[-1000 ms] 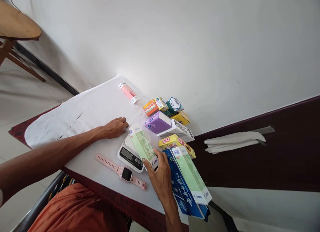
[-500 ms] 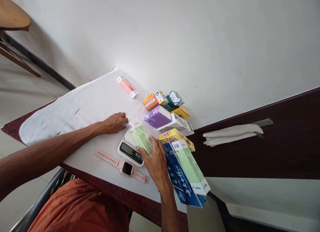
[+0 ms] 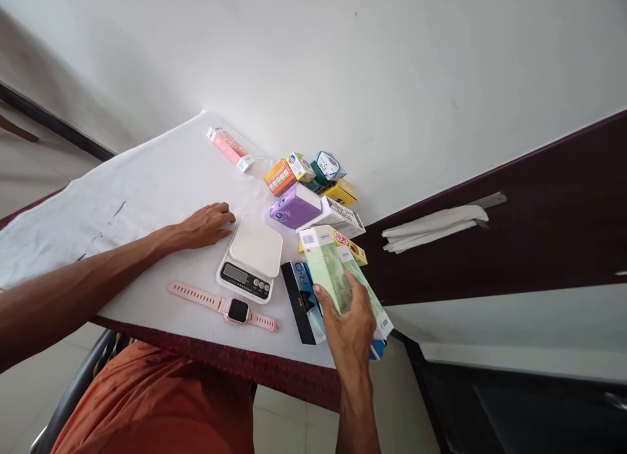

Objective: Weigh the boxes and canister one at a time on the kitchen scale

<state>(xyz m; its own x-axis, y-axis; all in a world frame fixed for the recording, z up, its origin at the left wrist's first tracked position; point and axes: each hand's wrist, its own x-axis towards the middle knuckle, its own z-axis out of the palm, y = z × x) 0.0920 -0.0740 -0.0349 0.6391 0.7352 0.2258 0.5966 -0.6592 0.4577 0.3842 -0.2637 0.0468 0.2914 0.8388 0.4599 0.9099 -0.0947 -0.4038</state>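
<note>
My right hand (image 3: 350, 326) grips a long pale-green box (image 3: 324, 269), holding it over a second green box (image 3: 375, 304) and a blue box (image 3: 304, 300) at the table's right end. A small white kitchen scale (image 3: 251, 258) with a dark display stands bare in the middle. My left hand (image 3: 206, 224) rests on the white cloth just left of the scale, fingers loosely curled with nothing in them. A pink smartwatch (image 3: 223, 304) lies flat in front of the scale near the table's front edge.
Several small boxes cluster against the wall: a purple one (image 3: 294, 207), an orange one (image 3: 278, 176), a yellow one (image 3: 341, 193), a white one (image 3: 337, 217). A pink box (image 3: 229, 148) lies farther back. Folded white cloth (image 3: 434, 224) sits on a dark ledge at right.
My right hand has lifted the green box off the scale and carried it right, over the stacked long boxes. The scale's platform is now bare. My left hand stays put.
</note>
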